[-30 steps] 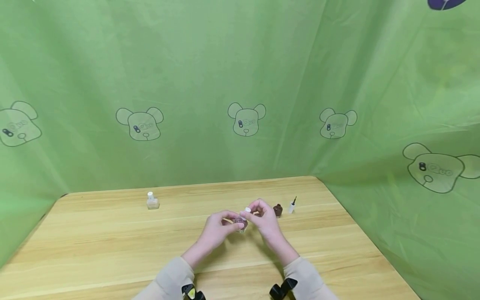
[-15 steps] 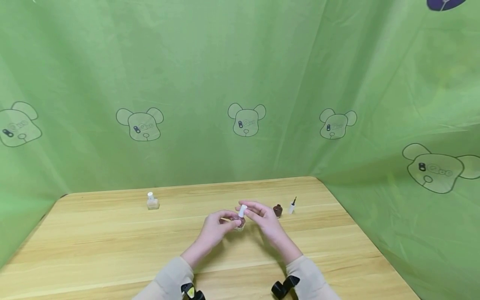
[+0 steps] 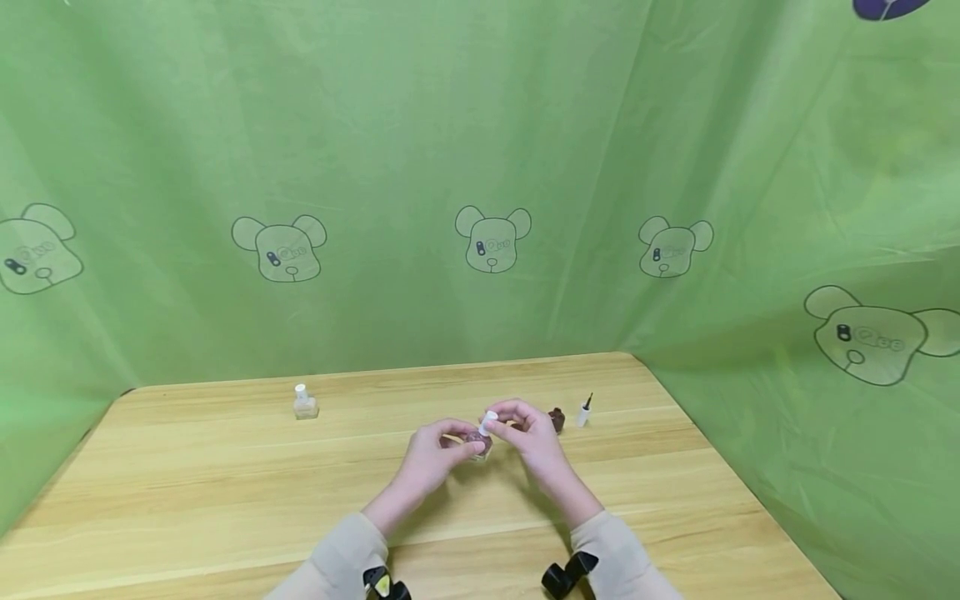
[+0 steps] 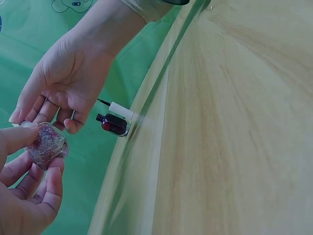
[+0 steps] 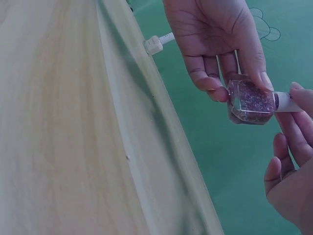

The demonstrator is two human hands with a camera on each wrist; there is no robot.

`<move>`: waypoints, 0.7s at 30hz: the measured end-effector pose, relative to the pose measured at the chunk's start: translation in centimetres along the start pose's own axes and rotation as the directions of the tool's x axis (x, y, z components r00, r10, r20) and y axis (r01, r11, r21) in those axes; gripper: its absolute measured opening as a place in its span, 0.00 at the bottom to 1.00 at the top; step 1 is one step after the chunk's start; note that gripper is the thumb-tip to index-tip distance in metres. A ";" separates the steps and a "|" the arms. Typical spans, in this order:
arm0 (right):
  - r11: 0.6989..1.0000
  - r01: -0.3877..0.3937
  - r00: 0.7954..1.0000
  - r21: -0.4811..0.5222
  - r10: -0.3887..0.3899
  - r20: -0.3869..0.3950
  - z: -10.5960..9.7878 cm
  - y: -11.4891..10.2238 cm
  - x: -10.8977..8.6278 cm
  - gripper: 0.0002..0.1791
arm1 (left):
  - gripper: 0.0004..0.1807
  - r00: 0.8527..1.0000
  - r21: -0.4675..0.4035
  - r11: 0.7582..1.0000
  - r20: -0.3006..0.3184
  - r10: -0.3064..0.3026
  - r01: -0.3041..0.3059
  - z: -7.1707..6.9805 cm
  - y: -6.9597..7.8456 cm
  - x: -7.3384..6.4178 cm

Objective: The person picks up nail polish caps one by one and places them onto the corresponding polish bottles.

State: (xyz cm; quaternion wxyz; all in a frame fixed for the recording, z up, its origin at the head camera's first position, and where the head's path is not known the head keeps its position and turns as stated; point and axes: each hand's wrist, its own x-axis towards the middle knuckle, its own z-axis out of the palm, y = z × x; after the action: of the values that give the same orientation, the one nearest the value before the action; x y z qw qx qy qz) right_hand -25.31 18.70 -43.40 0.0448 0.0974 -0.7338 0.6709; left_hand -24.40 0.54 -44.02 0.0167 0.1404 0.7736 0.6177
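Observation:
My left hand [image 3: 433,454] holds a small clear nail polish bottle [image 5: 252,102] filled with purplish glitter, thumb on one side and fingers on the other. The white cap [image 5: 287,102] sits at the bottle's neck, pinched between the thumb and fingers of my right hand [image 3: 531,437]. In the head view the bottle is tilted a little, cap up and to the right, over the middle of the table. Behind my right hand stands an uncapped dark red polish bottle [image 4: 114,124], partly hidden in the head view. Next to it a white cap with its brush [image 3: 584,413] stands brush up.
A capped bottle of clear or pale polish [image 3: 305,406] stands at the back left of the wooden table [image 3: 225,500]. A green curtain [image 3: 390,125] with bear drawings hangs behind the table and along its sides.
The right fingers spread off the cap half a second ago and now pinch it again. The cap has come down onto the bottle's neck and tipped slightly. The left hand keeps its hold.

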 end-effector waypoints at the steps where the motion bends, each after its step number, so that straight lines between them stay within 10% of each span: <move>1: 1.000 0.000 1.000 -0.005 0.000 -0.016 0.1 0.0 0.0 0.15 | 0.17 1.000 0.002 1.000 -0.004 0.002 -0.002 0.0 0.0 0.0; 12: 1.000 0.022 0.996 0.018 -0.020 -0.083 0.7 -0.3 -0.4 0.15 | 0.18 1.000 -0.014 0.999 -0.005 0.030 -0.030 0.3 0.4 -0.3; 21: 0.999 0.046 0.998 0.016 -0.047 0.043 0.2 -0.4 -0.3 0.20 | 0.17 0.999 -0.001 0.999 -0.011 0.033 -0.033 0.2 0.3 -0.1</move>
State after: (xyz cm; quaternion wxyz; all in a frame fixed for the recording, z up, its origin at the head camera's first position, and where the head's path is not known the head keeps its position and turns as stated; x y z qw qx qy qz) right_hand -24.96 18.48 -43.08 0.0437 0.1293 -0.7269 0.6731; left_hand -24.17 0.71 -43.84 0.0025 0.1496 0.7709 0.6192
